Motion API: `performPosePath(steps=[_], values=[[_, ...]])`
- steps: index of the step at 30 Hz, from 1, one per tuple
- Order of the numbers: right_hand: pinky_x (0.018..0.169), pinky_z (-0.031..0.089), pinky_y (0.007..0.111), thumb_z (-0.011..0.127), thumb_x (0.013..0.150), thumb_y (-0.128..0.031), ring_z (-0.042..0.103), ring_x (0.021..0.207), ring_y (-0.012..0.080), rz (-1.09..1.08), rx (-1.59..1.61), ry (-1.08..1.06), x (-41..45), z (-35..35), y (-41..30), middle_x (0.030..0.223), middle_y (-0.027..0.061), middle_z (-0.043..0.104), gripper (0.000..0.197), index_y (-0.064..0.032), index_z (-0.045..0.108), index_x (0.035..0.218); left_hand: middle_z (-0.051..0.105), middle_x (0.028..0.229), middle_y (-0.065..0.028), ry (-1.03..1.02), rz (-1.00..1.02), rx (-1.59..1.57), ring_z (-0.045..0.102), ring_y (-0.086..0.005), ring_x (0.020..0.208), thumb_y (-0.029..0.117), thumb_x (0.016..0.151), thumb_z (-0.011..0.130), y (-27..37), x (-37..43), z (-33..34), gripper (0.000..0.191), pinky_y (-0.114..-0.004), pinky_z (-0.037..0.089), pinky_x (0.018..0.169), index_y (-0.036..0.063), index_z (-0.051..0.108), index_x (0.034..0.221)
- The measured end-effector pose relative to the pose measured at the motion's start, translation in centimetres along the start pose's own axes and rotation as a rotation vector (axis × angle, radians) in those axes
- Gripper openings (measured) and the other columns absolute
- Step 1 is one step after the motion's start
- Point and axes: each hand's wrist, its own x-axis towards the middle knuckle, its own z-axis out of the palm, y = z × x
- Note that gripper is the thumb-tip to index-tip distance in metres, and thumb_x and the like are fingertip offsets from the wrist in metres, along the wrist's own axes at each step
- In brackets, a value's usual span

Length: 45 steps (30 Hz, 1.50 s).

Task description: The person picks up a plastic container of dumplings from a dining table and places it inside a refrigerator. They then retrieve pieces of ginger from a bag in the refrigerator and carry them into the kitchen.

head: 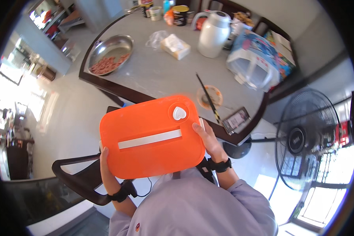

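Between my two hands, close to my body, is an orange plastic box lid (147, 160) with a white strip set in its middle and a white heart-shaped knob (179, 113) near one corner. My left hand (104, 159) grips its left side. My right hand (210, 138) holds the right side, thumb resting over the edge beside a white clip (201, 124). What is under the lid is hidden from me. Just beyond it, on the grey table (153, 79), sit a small patterned bowl (216, 92), a dark slender stick (205, 91) leaning across it, and a phone (236, 120).
A steel pan of minced meat (106, 65) stands at the table's left. Farther back are a tissue pack (175, 46), a white thermos jug (214, 35) and a plastic bag (253, 62). A standing fan (303, 138) is on the right, a dark chair armrest (67, 174) on the left.
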Motion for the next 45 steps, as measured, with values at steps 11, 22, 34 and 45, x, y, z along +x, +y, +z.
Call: performPosePath(steps=[11,22,34,45], values=[[0.088,0.039,0.028,0.055,0.089,-0.037,0.051,0.102,0.0153,-0.077,0.063,0.278,-22.4,-5.1,0.8,0.110,0.0091,0.056,0.051,0.0026,0.049,0.120,0.056,0.112,-0.0111,-0.175,-0.231,0.083,0.056,-0.0186,0.099,0.033,0.089,0.052,-3.9,-11.0,-0.6,0.048,-0.027,0.045,0.081,-0.0021,0.047,0.121],[0.089,0.039,0.027,0.053,0.090,-0.038,0.049,0.103,0.0133,-0.145,0.113,0.590,-45.1,-18.2,3.6,0.113,0.0069,0.054,0.050,0.0009,0.048,0.121,0.058,0.110,-0.0103,-0.451,-0.311,0.287,0.057,-0.0170,0.099,0.036,0.086,0.056,-11.5,-26.2,13.3,0.050,-0.027,0.046,0.080,0.0002,0.049,0.120],[0.085,0.040,0.028,0.055,0.088,-0.040,0.050,0.098,0.0140,-0.205,0.250,1.217,-74.5,-33.8,10.6,0.106,0.0079,0.055,0.049,0.0016,0.051,0.115,0.048,0.126,-0.0134,-1.175,-0.719,0.429,0.050,-0.0224,0.114,0.032,0.085,0.055,-32.3,-44.4,33.6,0.061,-0.033,0.041,0.094,-0.0006,0.035,0.133],[0.090,0.041,0.031,0.056,0.087,-0.042,0.050,0.106,0.0161,-0.435,0.422,1.468,-81.1,-46.6,9.3,0.115,0.0117,0.052,0.056,0.0016,0.043,0.120,0.057,0.106,-0.0066,-1.313,-0.774,0.251,0.055,-0.0134,0.097,0.036,0.094,0.044,-44.8,-53.5,53.9,0.040,-0.027,0.044,0.082,0.0018,0.052,0.113]])
